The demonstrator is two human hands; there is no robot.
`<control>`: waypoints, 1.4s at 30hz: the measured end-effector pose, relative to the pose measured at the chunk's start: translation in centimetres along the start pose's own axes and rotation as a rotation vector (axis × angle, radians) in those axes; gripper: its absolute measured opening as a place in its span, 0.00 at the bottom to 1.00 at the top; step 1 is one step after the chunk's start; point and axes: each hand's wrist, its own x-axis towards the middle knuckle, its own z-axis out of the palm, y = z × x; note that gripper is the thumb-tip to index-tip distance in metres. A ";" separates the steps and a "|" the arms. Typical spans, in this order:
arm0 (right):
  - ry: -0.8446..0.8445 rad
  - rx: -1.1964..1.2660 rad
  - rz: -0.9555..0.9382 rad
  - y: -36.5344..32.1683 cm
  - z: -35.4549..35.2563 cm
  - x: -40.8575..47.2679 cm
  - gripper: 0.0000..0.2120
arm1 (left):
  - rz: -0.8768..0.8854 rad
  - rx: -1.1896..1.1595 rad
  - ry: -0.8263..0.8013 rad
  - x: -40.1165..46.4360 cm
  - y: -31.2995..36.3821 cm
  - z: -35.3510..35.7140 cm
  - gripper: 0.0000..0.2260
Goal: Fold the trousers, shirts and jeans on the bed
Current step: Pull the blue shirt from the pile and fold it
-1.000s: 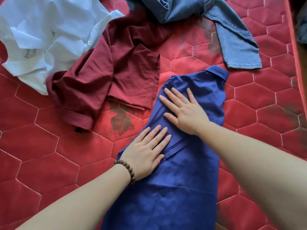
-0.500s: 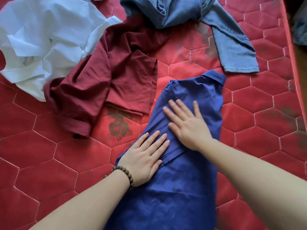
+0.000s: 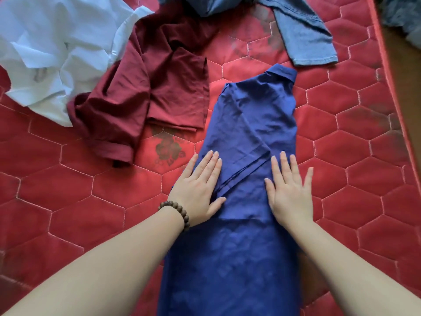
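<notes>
A dark blue shirt point(image 3: 252, 124) lies folded into a long narrow strip down the middle of the red quilted bed point(image 3: 68, 201), collar at the far end. My left hand point(image 3: 198, 185), with a bead bracelet on its wrist, presses flat on the shirt's left edge. My right hand point(image 3: 289, 190) presses flat on its right edge, fingers straight and spread. A maroon shirt point(image 3: 141, 96) lies crumpled to the left of the blue one. A white shirt point(image 3: 54, 49) is bunched at the far left. Light blue jeans point(image 3: 303, 35) lie at the top.
The bed's right edge point(image 3: 396, 92) runs down the right side, with a brown floor and a grey fabric heap point(image 3: 403, 17) beyond it. A dark flower print point(image 3: 168, 149) marks the mattress between the maroon and blue shirts.
Both hands have slid down the blue shirt toward me. My right hand moved from the shirt's upper middle to its right edge, level with my left hand.
</notes>
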 end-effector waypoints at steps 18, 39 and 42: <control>0.019 0.048 0.183 -2.2 4.3 -21.5 0.29 | -0.088 -0.033 -0.025 -18.0 3.1 4.7 0.31; -0.109 0.211 -0.058 5.3 5.7 -35.9 0.38 | 0.028 -0.034 0.081 -30.5 6.0 7.2 0.27; -0.033 0.131 -0.170 4.6 6.2 -35.8 0.43 | 0.159 -0.001 0.110 -29.6 6.5 7.3 0.31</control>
